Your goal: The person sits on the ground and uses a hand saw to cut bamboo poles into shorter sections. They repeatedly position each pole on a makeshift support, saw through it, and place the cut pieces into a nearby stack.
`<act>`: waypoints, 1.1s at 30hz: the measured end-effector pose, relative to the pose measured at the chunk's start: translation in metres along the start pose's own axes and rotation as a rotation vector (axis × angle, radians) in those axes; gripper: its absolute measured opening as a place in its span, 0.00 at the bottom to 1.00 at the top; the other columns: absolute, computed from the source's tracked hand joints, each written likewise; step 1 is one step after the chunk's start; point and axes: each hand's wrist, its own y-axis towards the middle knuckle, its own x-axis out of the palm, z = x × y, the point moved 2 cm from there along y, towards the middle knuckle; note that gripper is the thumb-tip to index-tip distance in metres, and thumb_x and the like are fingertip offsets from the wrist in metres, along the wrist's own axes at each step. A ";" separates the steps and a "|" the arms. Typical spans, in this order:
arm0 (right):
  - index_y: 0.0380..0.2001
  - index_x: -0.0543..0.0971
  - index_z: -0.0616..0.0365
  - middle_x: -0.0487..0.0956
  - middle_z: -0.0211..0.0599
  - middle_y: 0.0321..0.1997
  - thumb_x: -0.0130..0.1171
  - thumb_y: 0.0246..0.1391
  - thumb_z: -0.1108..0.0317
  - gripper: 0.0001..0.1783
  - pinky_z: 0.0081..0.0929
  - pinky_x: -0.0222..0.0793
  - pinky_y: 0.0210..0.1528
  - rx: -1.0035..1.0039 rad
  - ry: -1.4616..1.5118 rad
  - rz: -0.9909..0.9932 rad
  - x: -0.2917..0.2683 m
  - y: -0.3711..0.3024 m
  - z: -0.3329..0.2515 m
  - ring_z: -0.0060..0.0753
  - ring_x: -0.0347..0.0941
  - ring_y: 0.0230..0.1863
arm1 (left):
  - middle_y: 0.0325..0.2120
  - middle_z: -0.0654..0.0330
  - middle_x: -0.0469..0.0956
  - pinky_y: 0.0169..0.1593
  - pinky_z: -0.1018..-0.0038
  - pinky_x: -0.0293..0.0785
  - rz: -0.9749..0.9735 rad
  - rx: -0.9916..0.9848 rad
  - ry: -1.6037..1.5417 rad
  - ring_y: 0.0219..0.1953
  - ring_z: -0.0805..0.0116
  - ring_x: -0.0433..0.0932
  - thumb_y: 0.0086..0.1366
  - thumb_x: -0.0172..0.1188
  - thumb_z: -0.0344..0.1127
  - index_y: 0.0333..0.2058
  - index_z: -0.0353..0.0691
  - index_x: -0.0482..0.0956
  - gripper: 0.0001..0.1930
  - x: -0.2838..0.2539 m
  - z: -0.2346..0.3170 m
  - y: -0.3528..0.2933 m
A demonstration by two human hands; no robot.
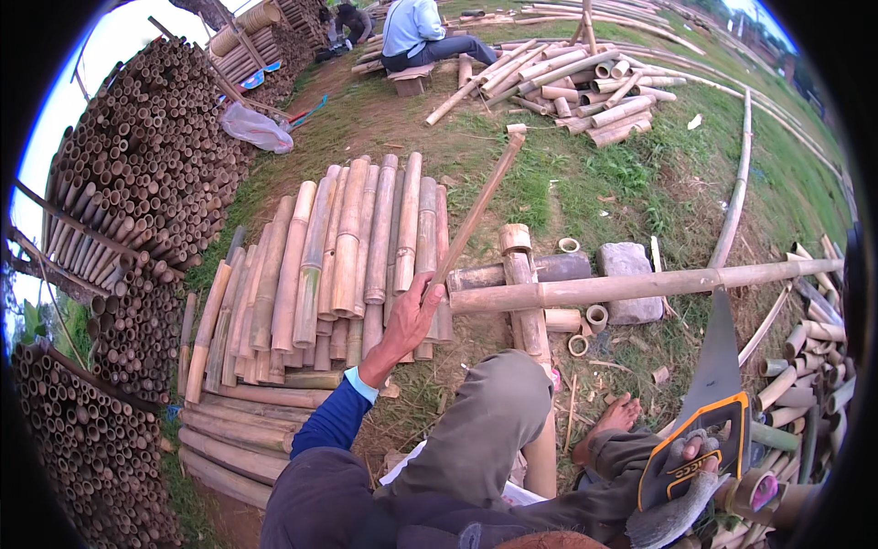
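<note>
My left hand (416, 316) is closed around the lower end of a flat bamboo stick (483, 206), which slants up and away. Its fingers are beside the cut left end of a long bamboo pole (594, 292) lying crosswise before me. A handsaw (712, 366) with a black and orange handle is gripped in my right hand (679, 514), which wears a grey glove with bare fingertips showing. The blade points away from me, its tip at the pole's near side; whether it touches cannot be told. Under the pole lie a dark bamboo piece (558, 267) and an upright-slanting bamboo support (523, 311).
Cut bamboo lengths (352, 238) lie in a pile at left. A grey stone block (631, 270) and bamboo rings (578, 345) are by the pole. More pieces (805, 366) heap at right. Stacked bamboo (146, 156) rises far left. A person in light blue (412, 32) sits beyond.
</note>
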 end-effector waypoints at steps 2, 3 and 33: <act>0.55 0.69 0.63 0.69 0.34 0.41 0.57 0.77 0.57 0.19 0.22 0.66 0.47 -0.050 0.012 -0.041 0.023 -0.002 0.005 0.25 0.65 0.40 | 0.31 0.55 0.77 0.41 0.63 0.80 -0.071 0.047 -0.180 0.34 0.64 0.81 0.83 0.51 0.59 0.61 0.35 0.76 0.29 0.009 0.047 0.034; 0.56 0.69 0.63 0.69 0.35 0.41 0.57 0.77 0.58 0.19 0.23 0.66 0.47 -0.074 0.017 -0.056 0.026 -0.004 0.005 0.25 0.65 0.41 | 0.33 0.57 0.77 0.41 0.66 0.80 -0.051 0.147 -0.232 0.35 0.67 0.81 0.84 0.50 0.58 0.60 0.34 0.76 0.29 0.017 0.066 0.053; 0.68 0.68 0.61 0.75 0.49 0.50 0.61 0.67 0.53 0.34 0.26 0.75 0.47 -0.144 -0.419 -0.049 -0.021 -0.032 -0.012 0.36 0.75 0.46 | 0.68 0.42 0.72 0.73 0.58 0.77 -0.155 -0.846 -1.745 0.69 0.50 0.76 0.82 0.52 0.58 0.68 0.32 0.65 0.34 0.466 0.114 0.155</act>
